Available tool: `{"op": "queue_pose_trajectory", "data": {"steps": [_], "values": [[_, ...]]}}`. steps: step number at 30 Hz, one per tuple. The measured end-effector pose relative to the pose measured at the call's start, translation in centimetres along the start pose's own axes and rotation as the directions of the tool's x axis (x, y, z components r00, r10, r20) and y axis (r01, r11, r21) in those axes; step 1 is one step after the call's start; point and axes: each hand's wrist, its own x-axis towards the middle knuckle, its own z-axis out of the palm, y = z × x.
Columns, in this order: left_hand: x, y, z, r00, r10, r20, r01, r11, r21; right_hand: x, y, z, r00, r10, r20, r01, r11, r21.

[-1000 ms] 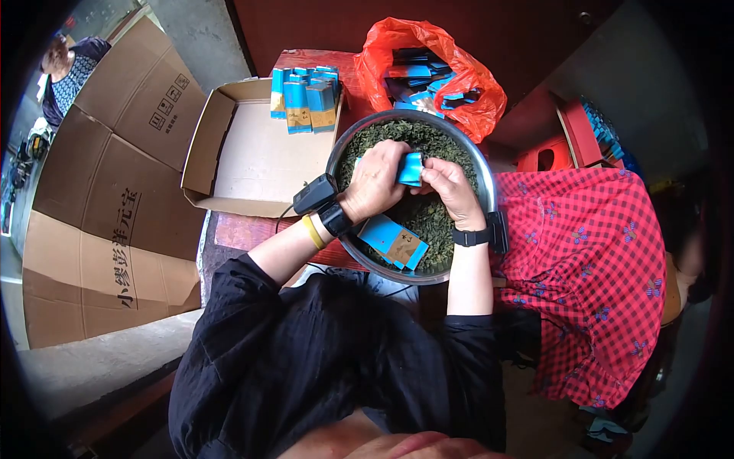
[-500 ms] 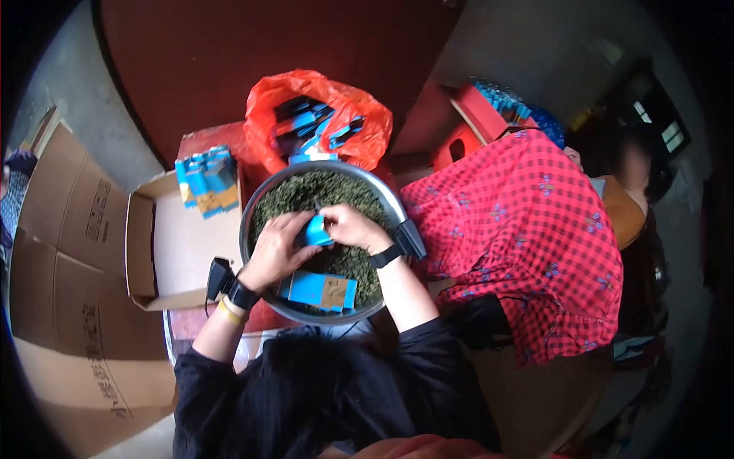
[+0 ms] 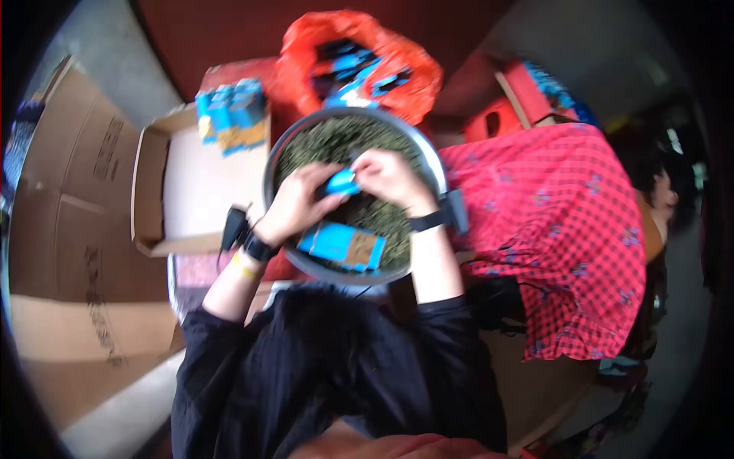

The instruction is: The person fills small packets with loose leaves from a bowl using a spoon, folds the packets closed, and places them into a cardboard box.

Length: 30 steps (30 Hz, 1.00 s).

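Much of the small blue packet (image 3: 341,183) is covered by fingers, and its details are lost to motion blur; the scene's outer edges are cut off by a dark, round vignette. The packet is held just above the middle of a round metal basin (image 3: 434,161), its left side clamped between the thumb and fingers of the left hand (image 3: 300,200), its right end pinched by the drawn-together fingertips of the right hand (image 3: 388,180). The basin is filled with dried green leaves (image 3: 321,144), on which flat blue-and-gold packets (image 3: 329,242) are laid near the front rim; how many are stacked there cannot be told. Behind the basin, a crumpled red plastic bag (image 3: 306,53) is filled with more blue packets (image 3: 355,65), too blurred to be counted. To the left, a shallow cardboard tray (image 3: 202,187) is set on a red table (image 3: 229,74), with blue-and-gold packets grouped in its far right corner. At right, a red box is partly hidden behind a red checked cloth (image 3: 558,245), and another person (image 3: 662,200) is only dimly seen past it. The visible part of the held packet is pointed rightward and slightly away from the body, toward the right hand; the long axis of the flat ones is run left to right, gold panel at the right.
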Motion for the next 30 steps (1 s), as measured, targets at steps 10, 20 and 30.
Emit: {"op": "queue_pose_trajectory", "data": {"steps": [10, 20, 30], "values": [[0.3, -0.9, -0.7, 0.963, -0.268, -0.037, 0.246, 0.924, -0.293, -1.1, 1.1, -3.3, 0.969, 0.038, -0.244, -0.211, 0.639, -0.740], [0.3, -1.0, -0.5, 0.960, -0.275, -0.044, 0.258, 0.937, -0.236, 0.4, 3.3, -3.2, 0.904, 0.010, -0.427, -0.180, 0.915, -0.360], [0.0, -1.3, -0.2, 0.974, -0.223, -0.040, 0.211, 0.958, -0.194, 2.2, 3.2, -0.7, 0.907, -0.127, -0.402, 0.085, 0.989, -0.121]]}}
